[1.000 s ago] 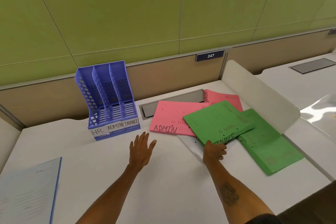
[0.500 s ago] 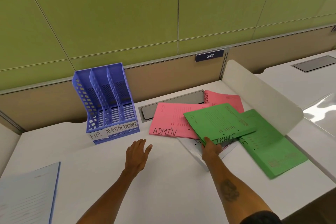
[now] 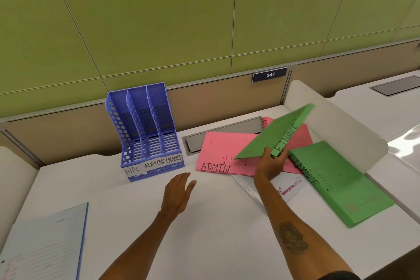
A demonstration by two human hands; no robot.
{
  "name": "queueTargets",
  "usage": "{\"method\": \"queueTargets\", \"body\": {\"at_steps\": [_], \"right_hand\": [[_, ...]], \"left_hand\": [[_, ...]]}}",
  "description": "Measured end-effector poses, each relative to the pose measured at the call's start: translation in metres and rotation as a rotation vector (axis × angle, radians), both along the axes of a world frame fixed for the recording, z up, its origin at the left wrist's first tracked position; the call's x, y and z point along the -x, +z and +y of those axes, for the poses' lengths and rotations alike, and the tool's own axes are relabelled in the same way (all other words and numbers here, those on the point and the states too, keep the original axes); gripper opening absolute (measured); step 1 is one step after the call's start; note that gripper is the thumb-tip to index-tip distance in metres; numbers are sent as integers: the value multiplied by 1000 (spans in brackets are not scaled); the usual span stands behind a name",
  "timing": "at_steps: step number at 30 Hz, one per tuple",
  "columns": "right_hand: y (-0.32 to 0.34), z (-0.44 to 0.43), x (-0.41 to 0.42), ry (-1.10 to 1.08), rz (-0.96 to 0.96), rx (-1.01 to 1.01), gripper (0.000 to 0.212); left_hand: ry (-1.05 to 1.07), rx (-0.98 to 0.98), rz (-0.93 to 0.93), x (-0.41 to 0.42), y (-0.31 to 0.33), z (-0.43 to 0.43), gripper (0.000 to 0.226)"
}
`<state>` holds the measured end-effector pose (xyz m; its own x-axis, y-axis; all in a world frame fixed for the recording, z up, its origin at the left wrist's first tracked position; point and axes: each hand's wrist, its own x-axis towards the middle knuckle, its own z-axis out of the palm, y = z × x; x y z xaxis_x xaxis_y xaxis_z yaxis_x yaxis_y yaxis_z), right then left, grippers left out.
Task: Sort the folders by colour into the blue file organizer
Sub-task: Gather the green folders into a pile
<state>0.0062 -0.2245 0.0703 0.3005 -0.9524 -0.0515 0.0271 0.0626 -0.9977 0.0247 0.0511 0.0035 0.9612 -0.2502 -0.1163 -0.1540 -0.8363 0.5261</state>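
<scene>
The right hand [image 3: 270, 163] is gripping the near corner of a green card folder lettered FINANCE [image 3: 268, 138], fingers curled round its edge, and is holding it tilted with its far end raised over the pile. The left hand [image 3: 178, 195] is reaching out open, fingers straight and palm down, over the white bench [image 3: 136, 216]; whether it is touching the surface cannot be told. Under the raised folder a pink card folder marked ADMIN [image 3: 220, 152] is lying flat, overlapping a second pink folder [image 3: 303, 136] behind it and a white printed folder [image 3: 289, 188] at the near side. A second green FINANCE folder [image 3: 336, 184] is lying just to the right, beside a white curved divider [image 3: 341, 136]. The blue plastic three-slot file organizer [image 3: 145, 129] is standing upright at the back left, carrying paper labels HR, ADMIN and FINANCE along its front. A pale blue folder [image 3: 45, 241] is lying at the bench's near left corner.
</scene>
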Motion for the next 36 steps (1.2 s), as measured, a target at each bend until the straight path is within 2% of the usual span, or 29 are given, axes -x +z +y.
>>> {"method": "queueTargets", "body": {"at_steps": [6, 11, 17, 23, 27, 30, 34, 36], "right_hand": [[47, 29, -22, 78, -60, 235, 27], [89, 43, -33, 136, -44, 428, 22], [108, 52, -34, 277, -51, 474, 29], [121, 34, -26, 705, 51, 693, 34], [145, 21, -19, 835, 44, 749, 27], [155, 16, -16, 916, 59, 770, 22], [166, 20, -11, 1040, 90, 734, 20], [169, 22, -11, 1048, 95, 733, 21]], "left_hand": [[0, 96, -19, 0, 13, 13, 57], [46, 232, -18, -1, 20, 25, 60], [118, 447, 6, 1, 20, 43, 64], [40, 457, -190, -26, 53, 34, 84], [-77, 391, -289, -44, 80, 18, 105], [-163, 363, -290, -45, 85, 9, 110], [-175, 355, -271, -42, 78, 0, 101], [-198, 490, -130, -37, 80, -3, 75]]}}
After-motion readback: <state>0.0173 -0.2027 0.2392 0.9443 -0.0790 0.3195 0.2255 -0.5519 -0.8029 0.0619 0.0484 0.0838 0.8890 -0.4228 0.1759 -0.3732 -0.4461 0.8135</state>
